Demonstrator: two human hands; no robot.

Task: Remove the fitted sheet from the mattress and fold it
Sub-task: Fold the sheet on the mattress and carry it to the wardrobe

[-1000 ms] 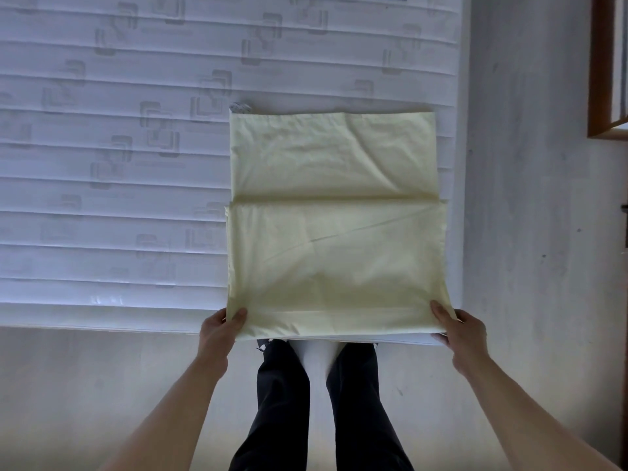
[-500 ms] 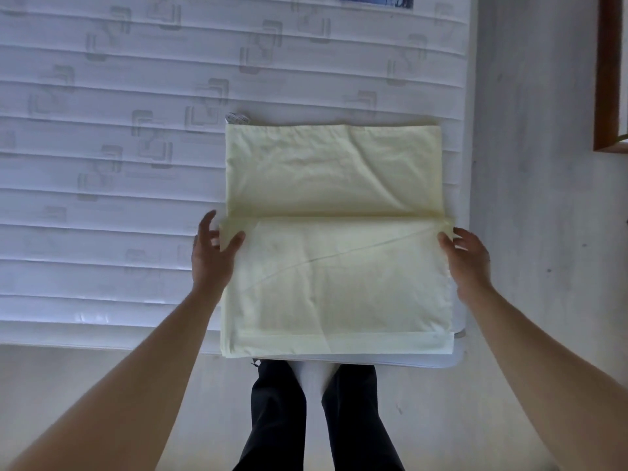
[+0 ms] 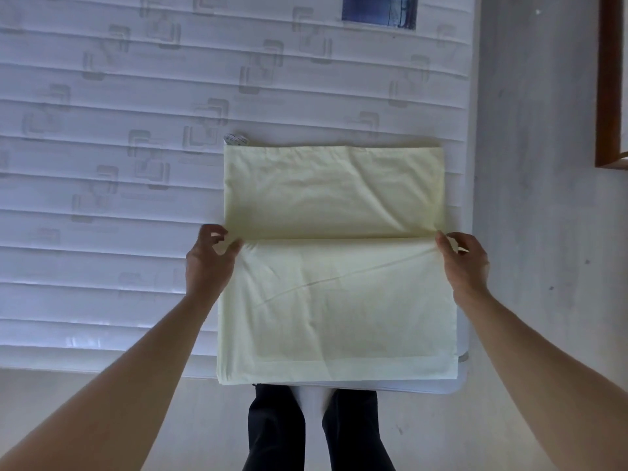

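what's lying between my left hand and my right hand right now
In the head view, the folded pale yellow fitted sheet spans the stretch between the left hand and right hand, with its horizontal crease running from one to the other.

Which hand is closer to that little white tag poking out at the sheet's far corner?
Left. The left hand sits just below the tag, at the sheet's left edge; the right hand is across at its right edge.

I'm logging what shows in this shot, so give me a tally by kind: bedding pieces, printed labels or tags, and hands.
Bedding pieces: 2, the pale yellow folded sheet and the white mattress
Labels or tags: 2, the blue label and a small white tag
Hands: 2, left hand, right hand
Total: 6
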